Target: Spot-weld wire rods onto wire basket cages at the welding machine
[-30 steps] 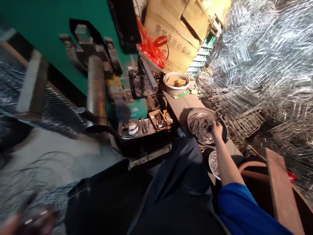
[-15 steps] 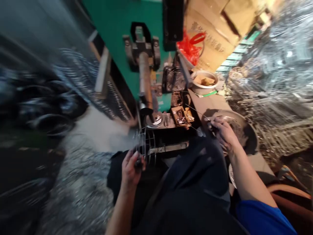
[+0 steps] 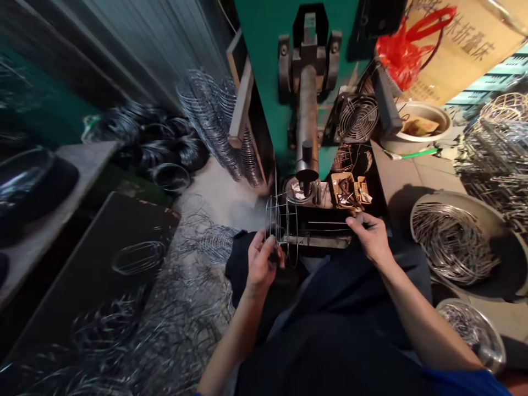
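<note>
My left hand (image 3: 262, 264) is closed on a small round wire frame (image 3: 292, 212), made of hoops joined by straight rods, held upright over my lap. Pinched between the thumb and fingers of my right hand (image 3: 373, 237) is a thin metal wire (image 3: 328, 223), its free end pointing left toward the frame but apart from it. A second thin line shows just below it; whether that is another wire I cannot tell. Above the frame stands a green machine with a thick metal arm (image 3: 307, 118), its narrow tip pointing down over a round lower part (image 3: 291, 190).
To the right, a large basin (image 3: 509, 234) holds many bent wires, with a metal bowl (image 3: 495, 344) of small pieces nearer me. Small cardboard boxes (image 3: 344, 190) sit beside the machine. Wire hoops (image 3: 214, 121) hang at left; loose wire (image 3: 177, 324) covers the floor.
The view has swung right-to-left, with the scene sharper now. My right hand has come from beside the basin toward the frame, bringing the wire level. The left hand still holds the frame.
</note>
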